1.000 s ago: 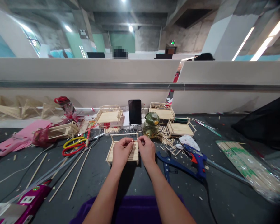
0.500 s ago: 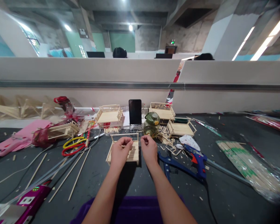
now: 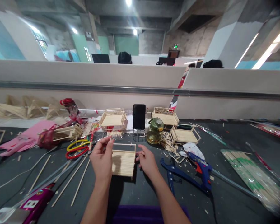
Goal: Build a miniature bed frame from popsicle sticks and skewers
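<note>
We see bright ceiling lamps [image 3: 128, 2] at twelve o'clock, with glare from light strips [image 3: 268, 51] at two o'clock. The dark desk [image 3: 228, 193] is evenly lit; edges bend and blur, corners darken.

A single white character that looks like an "8" stands on the magenta packet [image 3: 31, 205] lying at the near left of the surface [image 3: 224, 199]; the rest of its printing is blurred. A small green-lit sign [image 3: 176, 46] hangs on the far wall, its writing too small to read. Nothing else carries legible lettering, brand or number.
</note>
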